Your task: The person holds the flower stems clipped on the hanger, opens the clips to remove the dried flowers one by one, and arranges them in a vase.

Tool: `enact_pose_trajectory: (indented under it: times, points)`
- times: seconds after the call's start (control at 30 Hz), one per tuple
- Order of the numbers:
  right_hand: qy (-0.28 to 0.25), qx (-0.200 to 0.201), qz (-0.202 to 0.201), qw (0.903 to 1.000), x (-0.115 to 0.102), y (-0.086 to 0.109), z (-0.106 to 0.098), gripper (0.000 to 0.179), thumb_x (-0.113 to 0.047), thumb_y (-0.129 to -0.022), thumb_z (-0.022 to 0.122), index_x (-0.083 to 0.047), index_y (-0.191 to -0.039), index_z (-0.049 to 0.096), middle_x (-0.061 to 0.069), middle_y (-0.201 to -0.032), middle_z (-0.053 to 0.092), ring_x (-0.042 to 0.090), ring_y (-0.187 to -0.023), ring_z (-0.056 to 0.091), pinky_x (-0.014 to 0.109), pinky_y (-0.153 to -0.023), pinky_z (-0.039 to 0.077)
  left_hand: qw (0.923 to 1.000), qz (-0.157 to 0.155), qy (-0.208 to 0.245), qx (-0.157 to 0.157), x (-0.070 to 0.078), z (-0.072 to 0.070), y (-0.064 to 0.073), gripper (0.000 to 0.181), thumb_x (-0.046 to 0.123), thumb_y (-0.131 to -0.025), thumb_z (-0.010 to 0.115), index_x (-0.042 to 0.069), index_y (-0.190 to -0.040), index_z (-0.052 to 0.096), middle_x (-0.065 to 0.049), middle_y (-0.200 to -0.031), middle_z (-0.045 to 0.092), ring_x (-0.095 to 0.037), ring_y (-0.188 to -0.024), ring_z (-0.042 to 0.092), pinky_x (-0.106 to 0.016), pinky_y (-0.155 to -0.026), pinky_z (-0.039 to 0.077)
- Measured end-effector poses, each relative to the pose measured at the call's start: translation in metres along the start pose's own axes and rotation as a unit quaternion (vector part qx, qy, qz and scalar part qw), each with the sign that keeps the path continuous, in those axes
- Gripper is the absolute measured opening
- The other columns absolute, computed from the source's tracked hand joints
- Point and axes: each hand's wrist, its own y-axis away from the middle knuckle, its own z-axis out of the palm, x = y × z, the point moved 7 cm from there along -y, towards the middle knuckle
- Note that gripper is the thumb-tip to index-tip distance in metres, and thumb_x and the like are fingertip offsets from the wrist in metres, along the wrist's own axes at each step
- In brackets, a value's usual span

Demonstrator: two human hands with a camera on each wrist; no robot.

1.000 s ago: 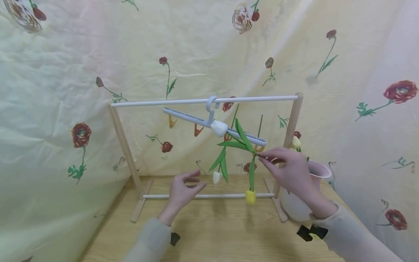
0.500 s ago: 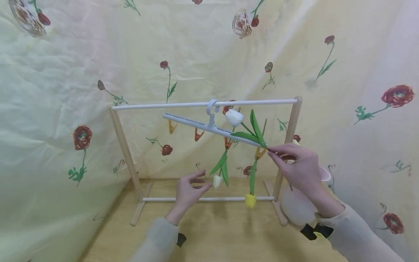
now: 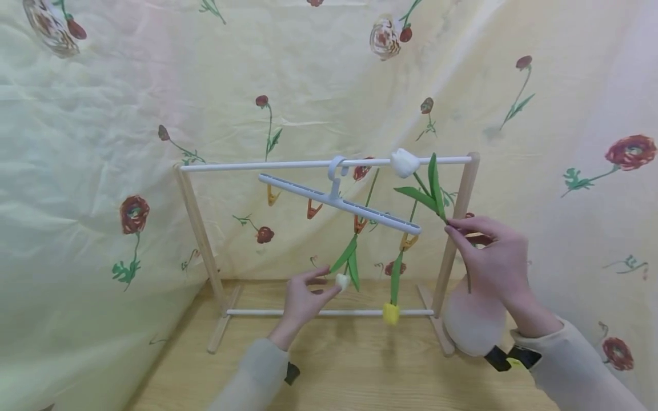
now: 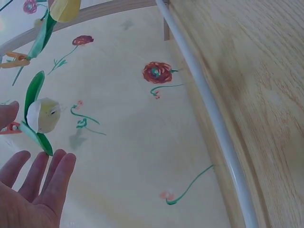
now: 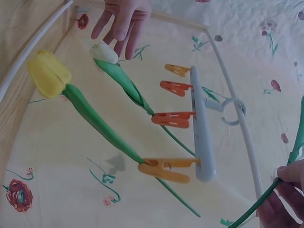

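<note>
My right hand [image 3: 496, 260] pinches the green stem of a white tulip [image 3: 405, 163], held bloom up to the right of a pale blue hanger [image 3: 377, 216]. The hanger tilts down to the right and carries several orange and yellow clips. From one orange clip [image 5: 173, 119] a second white tulip [image 3: 342, 281] hangs upside down. A yellow tulip [image 3: 390, 314] hangs from the yellow-orange clip [image 5: 166, 169] at the hanger's low end. My left hand [image 4: 35, 194] is beside the hanging white tulip with its fingers spread; whether a fingertip touches its leaf I cannot tell.
The hanger hooks over the white top rail [image 3: 247, 166] of a wooden-legged rack, which also has a low white rail [image 3: 360, 313]. A pale vase [image 3: 475, 322] stands behind my right wrist. Flower-printed cloth [image 3: 308, 68] surrounds the wooden table [image 3: 329, 365].
My right hand has moved right with the white tulip, away from the front of the hanger. My left hand has moved right, nearer the hanging white tulip.
</note>
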Motion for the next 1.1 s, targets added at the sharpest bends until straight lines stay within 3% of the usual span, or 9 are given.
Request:
enact_pose_trajectory:
  times: [0.17, 0.43, 0.7, 0.9, 1.1]
  points:
    - [-0.013, 0.032, 0.003, 0.9994, 0.006, -0.005, -0.010, 0.022, 0.008, -0.086, 0.082, 0.000, -0.106, 0.083, -0.041, -0.097, 0.069, -0.019, -0.082, 0.067, 0.001, -0.071, 0.053, 0.9999, -0.001, -0.009, 0.004, -0.002, 0.002, -0.002, 0.052, 0.020, -0.085, 0.091, 0.005, -0.132, 0.073, -0.018, -0.136, 0.073, -0.041, -0.115, 0.073, -0.035, -0.086, 0.067]
    - [-0.040, 0.087, 0.083, 0.9919, 0.028, -0.010, -0.026, 0.019, 0.002, -0.089, 0.081, 0.003, -0.108, 0.082, -0.036, -0.091, 0.073, -0.013, -0.079, 0.071, 0.004, -0.068, 0.055, 0.9992, -0.035, -0.018, 0.004, -0.011, 0.003, -0.004, 0.056, 0.022, -0.085, 0.091, 0.009, -0.136, 0.071, -0.013, -0.143, 0.069, -0.038, -0.120, 0.072, -0.037, -0.090, 0.066]
    - [-0.057, 0.177, 0.084, 0.9789, 0.041, -0.013, -0.049, 0.020, -0.002, -0.088, 0.081, 0.006, -0.107, 0.081, -0.028, -0.091, 0.077, -0.010, -0.080, 0.072, 0.003, -0.072, 0.055, 0.9992, -0.030, -0.020, -0.016, -0.009, 0.011, -0.008, 0.056, 0.027, -0.086, 0.090, 0.013, -0.137, 0.071, -0.008, -0.144, 0.070, -0.033, -0.120, 0.073, -0.041, -0.094, 0.065]
    - [-0.037, 0.199, 0.115, 0.9726, 0.052, -0.012, -0.055, 0.020, -0.007, -0.090, 0.082, -0.001, -0.108, 0.083, -0.027, -0.093, 0.079, -0.009, -0.081, 0.072, 0.003, -0.074, 0.055, 0.9992, -0.016, -0.032, -0.018, -0.010, 0.017, -0.008, 0.059, 0.031, -0.087, 0.090, 0.013, -0.139, 0.070, -0.007, -0.143, 0.070, -0.031, -0.119, 0.073, -0.036, -0.091, 0.066]
    - [-0.013, 0.207, 0.136, 0.9688, 0.056, -0.012, -0.056, 0.020, -0.011, -0.091, 0.082, -0.003, -0.109, 0.083, -0.037, -0.089, 0.073, -0.014, -0.081, 0.069, 0.001, -0.074, 0.052, 0.9990, -0.019, -0.039, -0.011, -0.010, 0.019, -0.009, 0.060, 0.033, -0.087, 0.090, 0.015, -0.140, 0.070, -0.007, -0.144, 0.070, -0.029, -0.117, 0.074, -0.031, -0.088, 0.066]
